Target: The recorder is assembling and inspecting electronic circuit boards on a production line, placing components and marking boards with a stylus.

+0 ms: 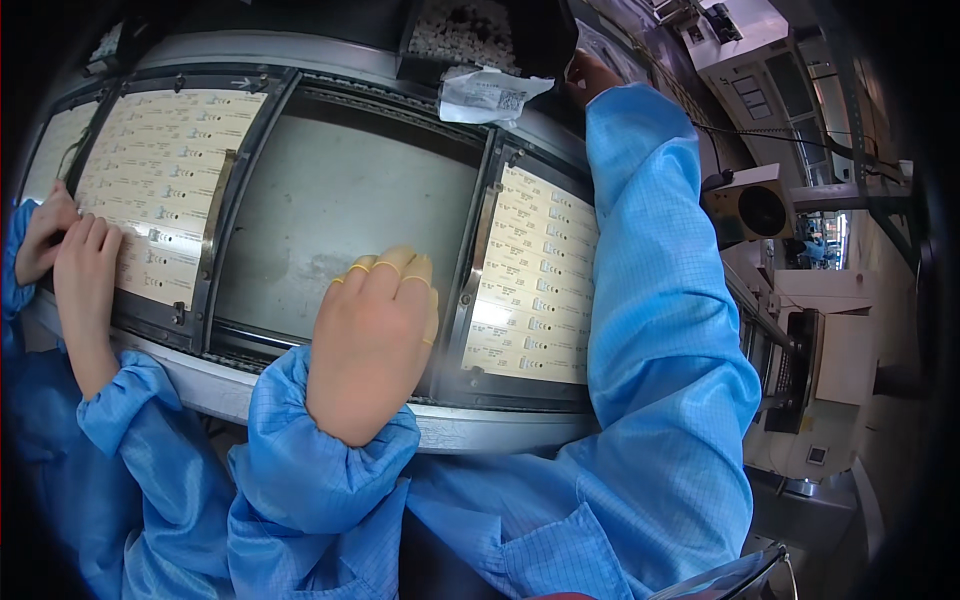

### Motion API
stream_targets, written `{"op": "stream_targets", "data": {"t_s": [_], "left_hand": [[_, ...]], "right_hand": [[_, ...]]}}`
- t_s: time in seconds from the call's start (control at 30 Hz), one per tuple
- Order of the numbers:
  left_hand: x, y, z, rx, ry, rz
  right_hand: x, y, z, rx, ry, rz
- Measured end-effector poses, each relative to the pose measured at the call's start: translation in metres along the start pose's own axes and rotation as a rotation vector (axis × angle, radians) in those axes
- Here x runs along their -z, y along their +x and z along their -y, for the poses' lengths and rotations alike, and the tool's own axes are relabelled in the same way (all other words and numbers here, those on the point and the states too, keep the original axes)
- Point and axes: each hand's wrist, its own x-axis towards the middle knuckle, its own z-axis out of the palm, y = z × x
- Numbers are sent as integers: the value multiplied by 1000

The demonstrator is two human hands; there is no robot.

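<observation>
The left hand (375,340) lies palm down on the empty grey tray (340,200) at the middle of the curved carrier, fingers pressed together and flat, each tip capped with a yellowish finger cot. It holds nothing. The cream circuit panel (535,280) lies just beside it at three o'clock, across the dark metal frame bar (468,270), not touching the fingers.

The right hand (590,75) reaches far up to twelve o'clock, at the edge of a black bin of small white parts (470,30); whether its fingers are spread or pinching cannot be told, since they are hidden at the bin. A crumpled white label (490,92) hangs just left of it, at nine o'clock.

At nine o'clock from the left hand, a co-worker's two hands (70,255) rest on another cream panel (165,180), fingers together.
</observation>
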Motion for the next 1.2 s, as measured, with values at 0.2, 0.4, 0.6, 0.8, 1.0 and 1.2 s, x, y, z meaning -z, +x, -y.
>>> {"op": "stream_targets", "data": {"t_s": [0.2, 0.4, 0.6, 0.8, 1.0, 1.2], "left_hand": [[-1, -1, 1, -26, 39, 4], [4, -2, -1, -2, -56, 57], [-2, -2, 1, -53, -164, 32], [-17, -1, -10, 51, -152, 378], [-35, 7, -11, 8, -195, 506], [-70, 26, -77, -126, -210, 658]], "right_hand": [[1, -1, -20, -65, -207, 51], [-10, 17, -19, -423, -265, -21], [-13, 30, -46, -335, -310, -60], [69, -50, 41, -393, -312, 55], [96, -217, 141, -336, 134, -110], [72, -320, 163, -624, 216, -116]]}}
